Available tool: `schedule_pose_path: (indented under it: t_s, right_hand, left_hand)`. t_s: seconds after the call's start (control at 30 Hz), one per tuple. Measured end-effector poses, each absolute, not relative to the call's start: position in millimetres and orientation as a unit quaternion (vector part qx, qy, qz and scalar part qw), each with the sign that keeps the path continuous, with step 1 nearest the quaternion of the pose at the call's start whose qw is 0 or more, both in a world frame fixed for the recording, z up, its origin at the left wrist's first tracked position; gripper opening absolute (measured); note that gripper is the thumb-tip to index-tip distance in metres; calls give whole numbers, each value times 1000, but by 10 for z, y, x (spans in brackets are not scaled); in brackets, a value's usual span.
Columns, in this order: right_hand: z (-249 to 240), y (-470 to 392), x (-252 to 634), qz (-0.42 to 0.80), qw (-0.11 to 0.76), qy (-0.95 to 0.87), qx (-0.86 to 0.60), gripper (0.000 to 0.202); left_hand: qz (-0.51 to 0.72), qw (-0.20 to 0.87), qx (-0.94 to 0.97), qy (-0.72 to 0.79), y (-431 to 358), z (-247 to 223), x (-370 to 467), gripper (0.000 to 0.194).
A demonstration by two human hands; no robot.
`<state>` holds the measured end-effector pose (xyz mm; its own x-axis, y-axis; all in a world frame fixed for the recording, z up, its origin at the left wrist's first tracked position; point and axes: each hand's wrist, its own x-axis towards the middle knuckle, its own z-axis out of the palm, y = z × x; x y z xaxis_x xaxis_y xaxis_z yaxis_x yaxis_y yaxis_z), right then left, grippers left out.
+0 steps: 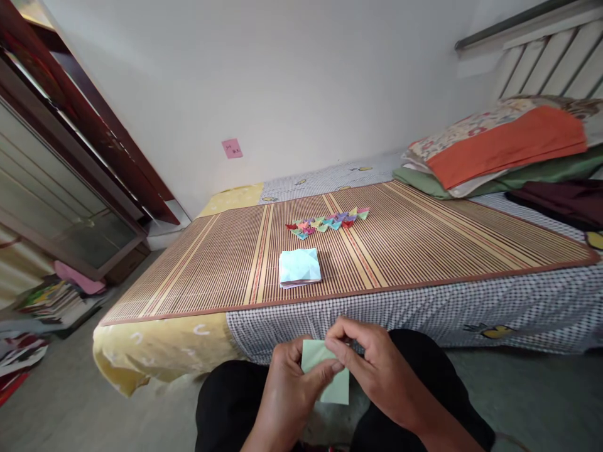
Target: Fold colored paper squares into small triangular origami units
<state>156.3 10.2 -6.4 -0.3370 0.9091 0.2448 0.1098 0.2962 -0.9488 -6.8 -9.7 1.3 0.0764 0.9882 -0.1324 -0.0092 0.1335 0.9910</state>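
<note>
Between my two hands, above my knees, is a pale green sheet of paper (336, 390). My left hand (294, 383) grips its left side, thumb laid across the front and fingers behind. At its upper right corner, my right hand (365, 358) pinches the edge between thumb and forefinger. Beyond my hands, a stack of square paper (300, 267) lies on the bamboo mat, a light blue creased sheet on top. Farther back, several small folded paper pieces (330, 223) in many colours lie in a loose row.
The bamboo mat (226, 251) covers most of a bed, with a checked and yellow sheet (174, 342) hanging over its front edge. Pillows (509, 147) and dark cloth (556, 201) lie at the right. A pink note (232, 149) is on the wall. Books (51, 301) are stacked at left.
</note>
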Motion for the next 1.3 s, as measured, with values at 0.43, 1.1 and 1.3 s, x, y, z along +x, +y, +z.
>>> schedule_pose_path:
  t_s: [0.43, 1.1, 1.3]
  right_hand:
    - [-57, 86, 1489, 493, 406, -672, -375, 10]
    - [-72, 75, 1467, 447, 431, -691, -371, 14]
    - [-93, 83, 1435, 419, 460, -683, -382, 31]
  left_hand:
    - [386, 579, 520, 495, -96, 17, -261, 32]
    - [359, 568, 559, 486, -117, 33, -194, 25]
    - [379, 575, 536, 487, -132, -30, -159, 26]
